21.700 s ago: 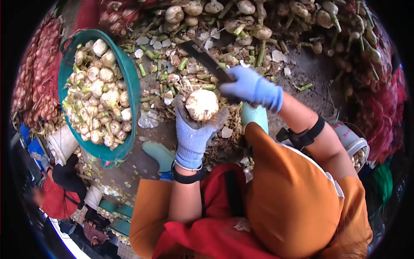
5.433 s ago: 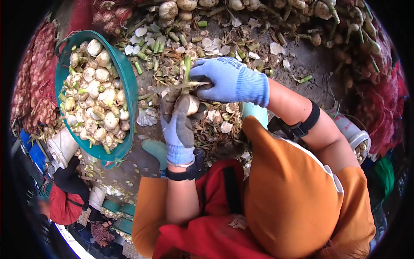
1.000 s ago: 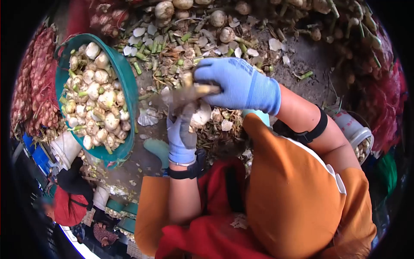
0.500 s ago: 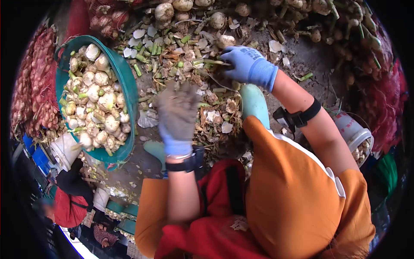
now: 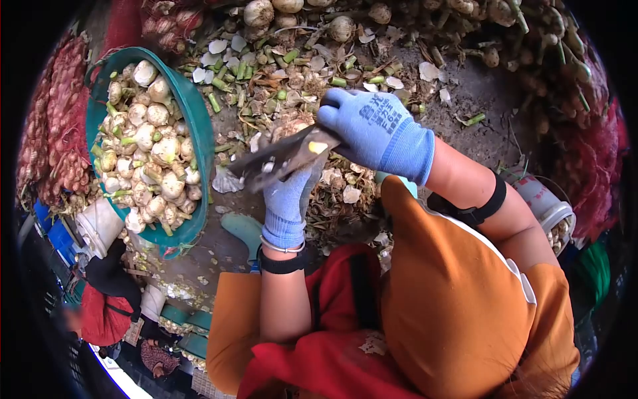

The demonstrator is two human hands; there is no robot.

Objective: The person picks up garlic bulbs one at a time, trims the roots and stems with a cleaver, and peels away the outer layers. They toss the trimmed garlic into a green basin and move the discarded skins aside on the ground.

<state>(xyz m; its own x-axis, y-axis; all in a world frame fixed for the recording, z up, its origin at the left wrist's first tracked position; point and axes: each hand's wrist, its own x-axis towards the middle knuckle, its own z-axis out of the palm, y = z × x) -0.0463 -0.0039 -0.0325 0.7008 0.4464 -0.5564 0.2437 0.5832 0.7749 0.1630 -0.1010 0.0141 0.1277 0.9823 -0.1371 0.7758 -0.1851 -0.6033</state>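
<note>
The right hand [image 5: 379, 130], in a blue glove, is gripping the handle of a big knife [image 5: 279, 158], fingers wrapped tight around it. The blade is pointing off to the person's left, lying across the left hand [image 5: 287, 196]. That one's gloved too, and it's curled up around a garlic bulb [image 5: 290, 126], though honestly the blade and both gloves are covering most of it, so I can only see a bit of the bulb poking out above the knife. All of this is happening in the air just over the ground, right above a messy heap of trimmings [image 5: 286, 80], meaning cut green stems, roots and papery skins. Just to the left of the hands a teal basin [image 5: 197, 126] is sitting on the ground, packed with trimmed bulbs. Further out, along the far edge of the ground, untrimmed garlic [image 5: 465, 20] is piling up with stalks on.
</note>
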